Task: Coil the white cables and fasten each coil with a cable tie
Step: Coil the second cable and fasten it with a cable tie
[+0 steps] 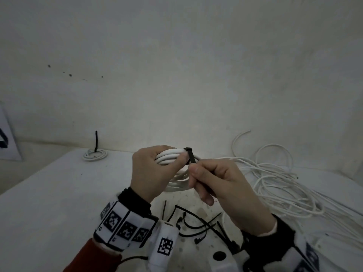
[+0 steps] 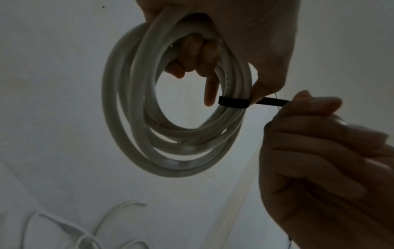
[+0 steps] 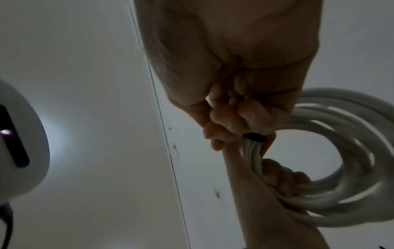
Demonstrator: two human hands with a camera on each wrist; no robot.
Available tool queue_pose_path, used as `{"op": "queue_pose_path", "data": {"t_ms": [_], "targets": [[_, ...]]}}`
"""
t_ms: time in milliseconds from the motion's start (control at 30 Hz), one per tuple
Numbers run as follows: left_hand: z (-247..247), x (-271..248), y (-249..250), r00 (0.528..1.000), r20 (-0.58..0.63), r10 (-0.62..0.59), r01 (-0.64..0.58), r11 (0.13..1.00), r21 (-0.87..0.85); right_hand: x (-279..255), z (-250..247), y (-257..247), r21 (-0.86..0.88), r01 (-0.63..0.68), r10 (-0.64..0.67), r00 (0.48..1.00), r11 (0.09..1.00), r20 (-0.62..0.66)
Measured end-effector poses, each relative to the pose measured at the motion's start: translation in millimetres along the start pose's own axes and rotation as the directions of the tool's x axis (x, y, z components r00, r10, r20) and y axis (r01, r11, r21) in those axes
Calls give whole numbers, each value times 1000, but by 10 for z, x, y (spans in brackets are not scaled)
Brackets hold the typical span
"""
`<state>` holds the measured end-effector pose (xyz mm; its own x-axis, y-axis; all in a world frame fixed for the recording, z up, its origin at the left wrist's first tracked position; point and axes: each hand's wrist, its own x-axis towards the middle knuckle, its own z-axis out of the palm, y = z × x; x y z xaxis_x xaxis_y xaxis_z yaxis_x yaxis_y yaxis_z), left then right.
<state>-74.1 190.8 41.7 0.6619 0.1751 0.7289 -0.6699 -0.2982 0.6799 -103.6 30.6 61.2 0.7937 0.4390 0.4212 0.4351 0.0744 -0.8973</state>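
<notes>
My left hand (image 1: pixel 157 169) grips a coil of white cable (image 1: pixel 172 156) held up above the table; its fingers pass through the ring (image 2: pixel 192 55). A black cable tie (image 1: pixel 189 155) is looped around the coil's strands (image 2: pixel 233 102). My right hand (image 1: pixel 214 181) pinches the tie's tail (image 2: pixel 273 102) between thumb and forefinger, just right of the coil (image 3: pixel 332 161). The tie's head (image 3: pixel 254 137) sits against the bundled strands.
A finished coil with an upright black tie (image 1: pixel 95 153) lies at the table's far left. Loose white cables (image 1: pixel 279 185) sprawl over the right side. Several spare black ties (image 1: pixel 198 224) lie near the front edge of the white table (image 1: pixel 49 193).
</notes>
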Motion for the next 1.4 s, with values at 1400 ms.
{"op": "queue_pose_path", "data": {"t_ms": [1400], "targets": [[-791,759,-2126,511,-5,-859,857,510,-65,2240,562,2005,283,-645,694,708,710,-129]]}}
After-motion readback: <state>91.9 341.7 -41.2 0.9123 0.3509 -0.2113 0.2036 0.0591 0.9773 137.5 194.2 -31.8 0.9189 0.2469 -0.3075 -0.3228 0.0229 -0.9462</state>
